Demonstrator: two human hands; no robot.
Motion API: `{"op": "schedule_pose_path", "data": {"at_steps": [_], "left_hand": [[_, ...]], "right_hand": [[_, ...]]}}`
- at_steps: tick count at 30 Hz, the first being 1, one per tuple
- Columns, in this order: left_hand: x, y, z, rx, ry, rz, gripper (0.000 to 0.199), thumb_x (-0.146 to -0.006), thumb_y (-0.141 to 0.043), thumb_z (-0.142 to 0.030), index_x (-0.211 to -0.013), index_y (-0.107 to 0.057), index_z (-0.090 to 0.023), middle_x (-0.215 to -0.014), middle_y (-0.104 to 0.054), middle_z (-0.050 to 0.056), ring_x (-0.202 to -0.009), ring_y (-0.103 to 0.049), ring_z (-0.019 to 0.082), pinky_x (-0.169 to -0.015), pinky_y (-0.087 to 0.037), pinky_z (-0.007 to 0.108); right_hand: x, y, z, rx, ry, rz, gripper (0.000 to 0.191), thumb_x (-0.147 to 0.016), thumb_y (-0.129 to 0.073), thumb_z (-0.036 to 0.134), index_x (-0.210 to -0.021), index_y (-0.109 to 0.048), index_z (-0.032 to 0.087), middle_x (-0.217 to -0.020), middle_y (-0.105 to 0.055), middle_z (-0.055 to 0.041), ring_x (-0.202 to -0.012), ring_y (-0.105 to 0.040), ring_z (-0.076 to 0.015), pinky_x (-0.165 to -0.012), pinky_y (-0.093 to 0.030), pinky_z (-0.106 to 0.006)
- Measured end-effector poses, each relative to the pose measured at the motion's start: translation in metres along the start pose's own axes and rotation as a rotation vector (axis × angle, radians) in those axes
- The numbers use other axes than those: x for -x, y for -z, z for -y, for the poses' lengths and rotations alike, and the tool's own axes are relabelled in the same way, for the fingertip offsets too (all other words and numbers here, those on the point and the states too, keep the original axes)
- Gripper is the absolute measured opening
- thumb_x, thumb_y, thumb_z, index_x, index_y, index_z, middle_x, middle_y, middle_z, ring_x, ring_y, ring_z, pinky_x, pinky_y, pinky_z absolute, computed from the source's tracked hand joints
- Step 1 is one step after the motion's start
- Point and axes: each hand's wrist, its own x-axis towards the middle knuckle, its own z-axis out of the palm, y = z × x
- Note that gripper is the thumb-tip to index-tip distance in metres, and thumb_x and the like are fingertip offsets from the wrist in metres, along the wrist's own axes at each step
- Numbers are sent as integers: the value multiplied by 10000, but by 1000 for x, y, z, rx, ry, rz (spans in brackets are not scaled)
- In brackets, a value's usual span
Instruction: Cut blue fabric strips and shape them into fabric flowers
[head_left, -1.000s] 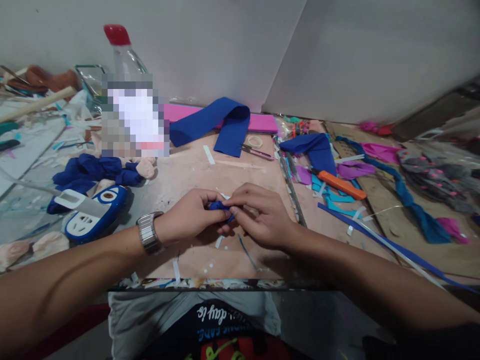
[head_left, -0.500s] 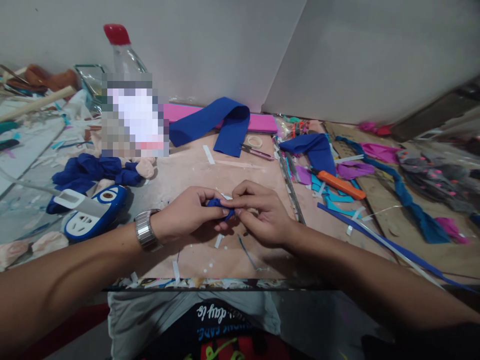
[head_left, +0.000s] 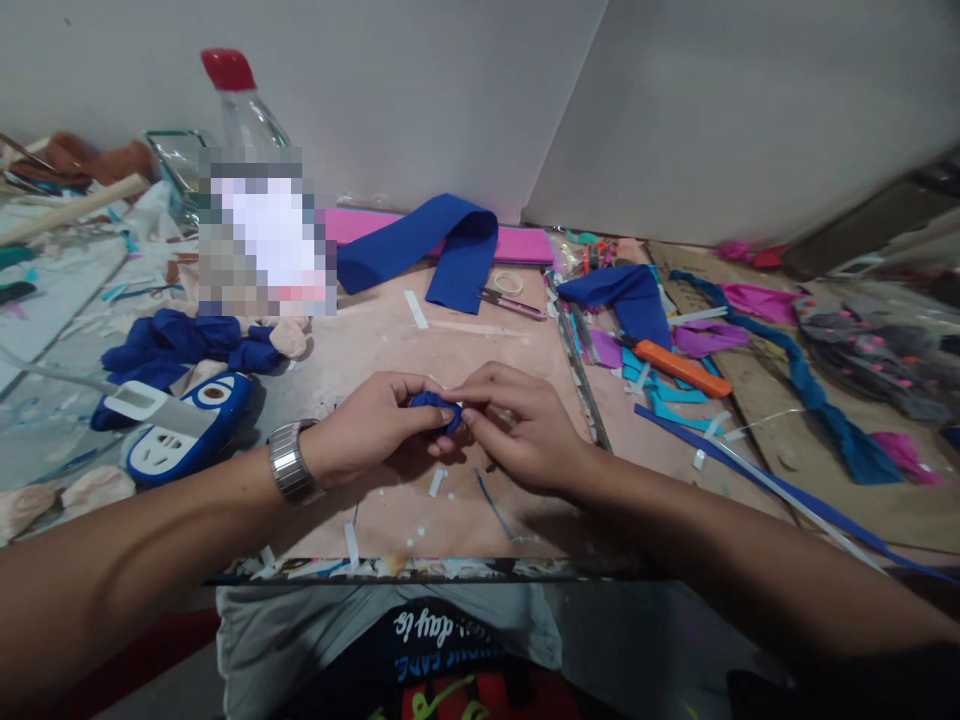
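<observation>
Between my hands is a small gathered bunch of dark blue fabric [head_left: 435, 408], held over the middle of the work surface. My left hand [head_left: 382, 415] is closed around it, thumb pressed on top. From the other side, my right hand [head_left: 529, 425] pinches the bunch's right edge with thumb and forefinger. Much of the fabric is hidden by the fingers. Beyond the hands lie a folded blue fabric strip [head_left: 442, 245], a pair of thread snips [head_left: 512, 303] and a tape roll [head_left: 508, 283].
To the left are a blue-and-white power strip [head_left: 191, 425] and crumpled blue fabric [head_left: 176, 340]. A red-capped bottle [head_left: 247, 115] stands behind a blurred patch. An orange cutter [head_left: 682, 367] lies among scraps at right, near a teal strip [head_left: 825, 415]. Pink fabric [head_left: 525, 247] lies along the wall.
My fingers have shifted slightly around the blue fabric, which now looks more compact and rounded. The right fingertips have moved a little left. Other things stay in place.
</observation>
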Motion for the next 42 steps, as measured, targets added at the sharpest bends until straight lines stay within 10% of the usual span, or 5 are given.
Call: {"op": "schedule_pose_path", "data": {"at_steps": [8, 19, 31, 42], "left_hand": [[1, -2, 1, 25, -26, 11, 152, -829, -769, -244, -853, -668, -133, -693, -684, 5, -648, -641, 110, -776, -574, 311], [-1, 2, 1, -75, -26, -7, 235, -890, -725, -374, -897, -690, -142, -758, -719, 43, -678, -656, 130, -688, -514, 269], [-2, 2, 2, -293, -252, -130, 176, -901, -703, -324, -911, -707, -148, -820, -707, 21, -731, -614, 126, -724, -489, 256], [-4, 4, 1, -346, -191, -103, 144, -839, -720, -286, -807, -686, -150, -798, -706, 29, -734, -625, 135, -725, -499, 270]], "right_hand": [[0, -5, 3, -167, -286, -26, 132, -964, -658, 239, -1039, -735, 162, -909, -774, -47, -784, -713, -133, -715, -577, -263], [-2, -1, 4, 64, -105, -34, 123, -940, -664, 169, -1038, -739, 166, -901, -749, -42, -760, -681, -115, -698, -549, -238], [0, -3, 3, 60, -100, -30, 139, -949, -653, 155, -1068, -722, 175, -926, -752, -37, -786, -686, -120, -723, -550, -245], [1, -7, 1, -63, -183, -45, 185, -918, -663, 170, -1099, -699, 166, -840, -711, -11, -716, -641, -104, -661, -533, -226]]}}
